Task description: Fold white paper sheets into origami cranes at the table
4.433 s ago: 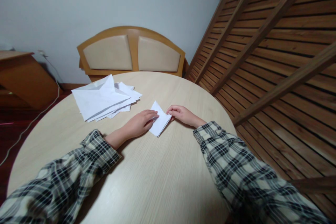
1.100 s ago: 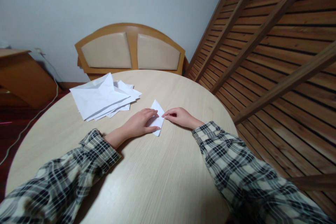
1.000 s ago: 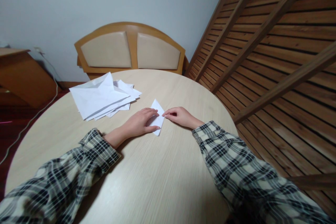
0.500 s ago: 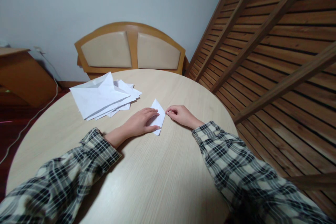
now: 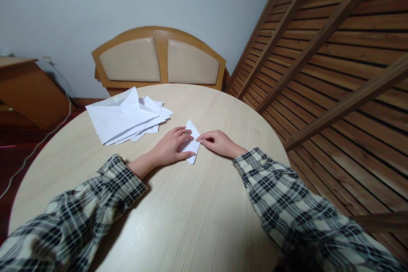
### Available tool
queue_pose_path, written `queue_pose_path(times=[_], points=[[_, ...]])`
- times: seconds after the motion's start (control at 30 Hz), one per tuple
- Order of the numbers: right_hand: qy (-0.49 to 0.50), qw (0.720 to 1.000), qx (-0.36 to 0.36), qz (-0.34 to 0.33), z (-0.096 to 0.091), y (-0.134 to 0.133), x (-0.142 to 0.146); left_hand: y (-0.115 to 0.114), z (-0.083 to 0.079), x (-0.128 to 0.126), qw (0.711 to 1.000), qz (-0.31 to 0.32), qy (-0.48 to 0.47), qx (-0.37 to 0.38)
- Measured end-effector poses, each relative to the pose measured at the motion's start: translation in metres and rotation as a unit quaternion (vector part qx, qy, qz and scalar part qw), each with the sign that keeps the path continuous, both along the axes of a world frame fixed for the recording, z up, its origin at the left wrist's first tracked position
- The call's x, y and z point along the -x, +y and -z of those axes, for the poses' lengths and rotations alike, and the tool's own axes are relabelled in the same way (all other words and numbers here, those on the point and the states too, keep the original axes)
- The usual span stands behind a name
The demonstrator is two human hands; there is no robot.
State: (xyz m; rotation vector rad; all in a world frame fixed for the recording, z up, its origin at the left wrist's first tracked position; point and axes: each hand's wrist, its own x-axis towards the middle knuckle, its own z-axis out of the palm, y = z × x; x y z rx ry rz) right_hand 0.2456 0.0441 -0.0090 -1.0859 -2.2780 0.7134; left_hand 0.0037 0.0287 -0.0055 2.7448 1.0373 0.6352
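Note:
A small folded white paper [image 5: 193,133], pointed at its far end, lies on the table between both hands. My left hand [image 5: 172,146] rests on its left part with fingers spread, covering some of it. From the right, my right hand [image 5: 218,142] pinches the paper's right edge between thumb and forefinger. How many layers sit in that pinch is too small to tell.
A loose pile of white paper sheets [image 5: 123,117], some creased, lies at the back left of the round table [image 5: 178,212]. Beyond the table stands a padded headboard [image 5: 163,59]. Wooden slats [image 5: 318,72] lean along the right side. A white cable [image 5: 41,148] runs down at left.
My right hand has shifted slightly left along the paper's right edge, its fingertips now over the edge. The fingers of my left hand have spread a little more; the paper stays in place.

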Motion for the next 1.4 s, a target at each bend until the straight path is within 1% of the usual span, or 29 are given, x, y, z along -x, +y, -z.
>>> queue_pose_path(times=[0.1, 0.17, 0.23, 0.3, 0.4, 0.53, 0.9, 1.03, 1.2, 1.3, 1.4], points=[[0.005, 1.0, 0.006, 0.001, -0.001, 0.0, 0.001, 0.001, 0.001, 0.001, 0.999, -0.035, -0.036, -0.016], [0.006, 1.0, 0.01, 0.003, -0.001, 0.0, 0.001, 0.002, 0.0, 0.002, 0.993, -0.098, -0.056, -0.027], [0.006, 1.0, 0.011, 0.004, -0.001, 0.001, 0.001, 0.004, 0.0, 0.003, 0.981, -0.179, -0.057, -0.044], [0.003, 1.0, 0.012, 0.005, 0.0, 0.001, 0.001, 0.006, 0.003, 0.005, 0.967, -0.241, -0.048, -0.064], [0.002, 1.0, 0.016, 0.005, 0.001, 0.002, 0.0, 0.011, 0.009, 0.008, 0.959, -0.268, -0.034, -0.088], [0.004, 1.0, 0.017, 0.005, 0.001, 0.002, 0.001, 0.013, 0.013, 0.01, 0.959, -0.266, -0.01, -0.094], [0.014, 1.0, 0.018, 0.014, -0.001, 0.0, 0.001, 0.011, 0.005, 0.008, 0.97, -0.238, -0.015, -0.036], [0.01, 1.0, 0.009, 0.016, 0.0, 0.001, 0.001, 0.01, 0.0, 0.008, 0.978, -0.204, -0.033, -0.013], [-0.001, 1.0, 0.006, 0.025, -0.001, 0.0, 0.001, 0.005, -0.007, 0.007, 0.985, -0.143, -0.099, 0.004], [-0.005, 1.0, 0.008, 0.028, -0.003, -0.001, 0.002, 0.003, -0.008, 0.005, 0.986, -0.107, -0.126, -0.001], [-0.005, 1.0, 0.008, 0.029, -0.003, -0.001, 0.002, 0.001, -0.006, 0.004, 0.989, -0.081, -0.126, -0.021]])
